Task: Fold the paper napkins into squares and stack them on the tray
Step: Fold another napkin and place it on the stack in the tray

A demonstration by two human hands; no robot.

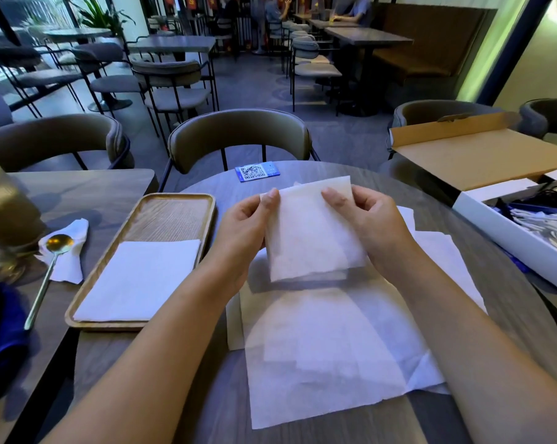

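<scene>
Both hands raised over table – left hand [245, 225], right hand [367, 219] fingers pinching folded napkin [309, 232] by side edges.

napkins [309, 232] white | tray [171, 216] light wood-grain | spoon [58, 245] gold | table [302, 424] grey wood-grain

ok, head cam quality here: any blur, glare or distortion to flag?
Head view: wide-angle bowing curves the round table edge and the chairs; the gold object at far left is blurred; the held napkin is sharp and casts a shadow on the unfolded sheets below; the spoon bowl shows glare.
</scene>
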